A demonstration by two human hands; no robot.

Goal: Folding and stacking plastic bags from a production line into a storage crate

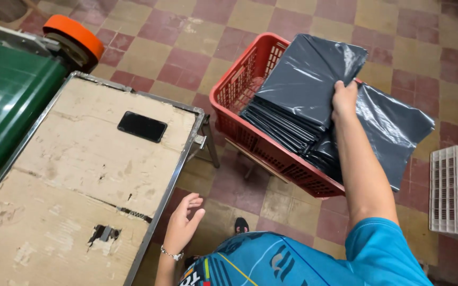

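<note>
Grey plastic bags (287, 124) are stacked flat in a red basket (239, 90), so that single ones can be peeled off the top. One bag (306, 74) is pinched at its upper right corner by the right hand (344, 98), whose fingers are closed over the edge with the thumb beneath; it is lifted clear of the stack and tilted, its long axis running from the pile's left end up toward the basket's far right corner. Another bag (393, 127) is draped over the basket's right rim. The left hand (181, 225) is held open and empty, fingers loosely spread, just beside the near right edge of a worn table (80, 175), seemingly kept free. A black phone (142, 126) lies near the table's far edge.
</note>
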